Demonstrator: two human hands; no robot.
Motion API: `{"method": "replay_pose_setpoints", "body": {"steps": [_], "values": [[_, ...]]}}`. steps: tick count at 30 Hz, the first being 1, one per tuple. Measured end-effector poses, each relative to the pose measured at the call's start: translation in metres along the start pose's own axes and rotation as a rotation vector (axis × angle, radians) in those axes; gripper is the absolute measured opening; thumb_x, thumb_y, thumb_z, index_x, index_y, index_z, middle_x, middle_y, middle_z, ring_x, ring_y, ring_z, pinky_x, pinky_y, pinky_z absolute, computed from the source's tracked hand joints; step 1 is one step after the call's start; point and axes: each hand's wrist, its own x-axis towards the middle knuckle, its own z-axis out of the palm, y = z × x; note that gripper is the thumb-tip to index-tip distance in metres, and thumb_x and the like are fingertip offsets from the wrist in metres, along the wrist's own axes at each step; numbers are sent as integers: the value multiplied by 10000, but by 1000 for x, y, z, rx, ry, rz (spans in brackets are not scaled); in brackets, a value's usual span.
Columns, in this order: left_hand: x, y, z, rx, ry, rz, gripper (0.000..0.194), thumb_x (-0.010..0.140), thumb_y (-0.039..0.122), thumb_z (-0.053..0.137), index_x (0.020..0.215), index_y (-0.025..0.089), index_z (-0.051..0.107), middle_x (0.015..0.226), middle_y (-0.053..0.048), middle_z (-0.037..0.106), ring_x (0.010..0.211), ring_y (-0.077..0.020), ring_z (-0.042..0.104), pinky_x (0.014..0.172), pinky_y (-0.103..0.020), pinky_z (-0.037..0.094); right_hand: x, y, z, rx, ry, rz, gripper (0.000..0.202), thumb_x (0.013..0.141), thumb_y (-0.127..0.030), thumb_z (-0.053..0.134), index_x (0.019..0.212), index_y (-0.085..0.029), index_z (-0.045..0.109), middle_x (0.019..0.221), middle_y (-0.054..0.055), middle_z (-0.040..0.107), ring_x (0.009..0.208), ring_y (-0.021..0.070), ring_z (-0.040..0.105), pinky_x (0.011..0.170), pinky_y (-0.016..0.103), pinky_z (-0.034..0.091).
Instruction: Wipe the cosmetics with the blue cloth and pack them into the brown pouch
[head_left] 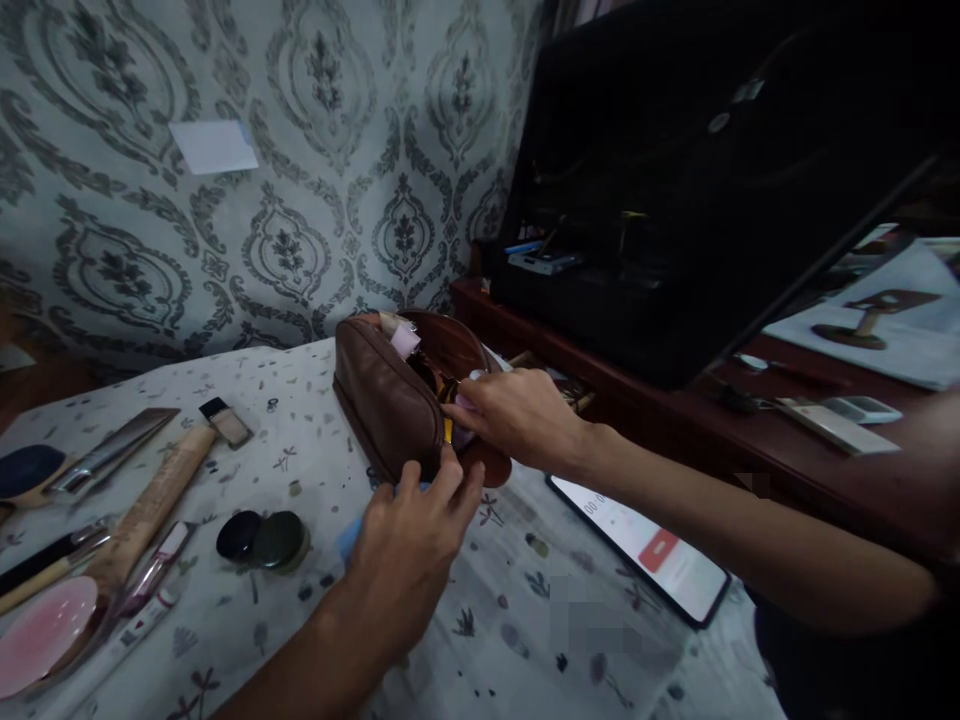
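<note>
Clearly, the brown zippered cosmetic pouch (390, 400) stands on the leaf-printed cloth (465, 665) close to the patterned wall (289, 210), its mouth open and a pale tag (405, 340) poking out. The right hand (525, 415) reaches to the opening with its fingers curled over a pale pink item (466, 402); whether it actually grips that item cannot be told. The left hand (409, 540) has bent, parted fingers at the pouch's near end, and its hold is likewise unclear. Something blue (349, 540) shows beside it.

The likeliest trouble is a spill: a pull on one side of the soft rim, without a firm hold on the other, could tip the pouch and roll its contents out. An item could also snag on the zipper edge or the packed contents, being partly hidden under the fingers. A low sweep of the right forearm might nudge the smartphone (660, 575) beneath it, while the left forearm could knock the round containers.

By count, there are one pouch, one smartphone, two dark round containers (280, 541), one small dark-capped bottle (225, 422), one long beige squeeze tube (161, 490) and one pink oval piece (52, 630).
</note>
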Motion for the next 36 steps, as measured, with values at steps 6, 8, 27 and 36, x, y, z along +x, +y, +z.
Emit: {"method": "replay_pose_setpoints", "body": {"steps": [6, 8, 27, 36], "values": [[-1, 2, 1, -2, -17, -4, 668, 817, 275, 692, 1434, 240, 439, 1379, -105, 535, 887, -227, 610, 580, -318, 587, -16, 9, 3, 73, 52, -60, 384, 983, -426, 461, 1250, -170, 567, 934, 95, 748, 802, 235, 702, 580, 273, 380], [-2, 3, 0, 1, -24, -7, 687, 809, 263, 696, 1441, 235, 427, 1394, -116, 520, 899, -226, 608, 597, -315, 588, -22, 13, 10, 149, 124, -115, 395, 969, -395, 503, 1303, -184, 518, 946, 74, 748, 805, 213, 700, 600, 262, 388], [-4, 3, -2, 9, -9, -29, 660, 816, 155, 653, 1435, 228, 437, 1419, -121, 504, 900, -223, 620, 588, -318, 601, -29, 16, 33, 127, 226, -123, 308, 993, -338, 420, 1105, -198, 670, 873, 68, 768, 710, 179, 702, 588, 252, 392], [-6, 4, -7, 10, -73, -37, 699, 799, 89, 632, 1450, 230, 420, 1475, -130, 461, 947, -226, 632, 622, -300, 609, -38, 17, 34, 98, 142, -89, 375, 1006, -309, 405, 1331, -185, 547, 919, 83, 777, 749, 206, 732, 576, 254, 404]]}}
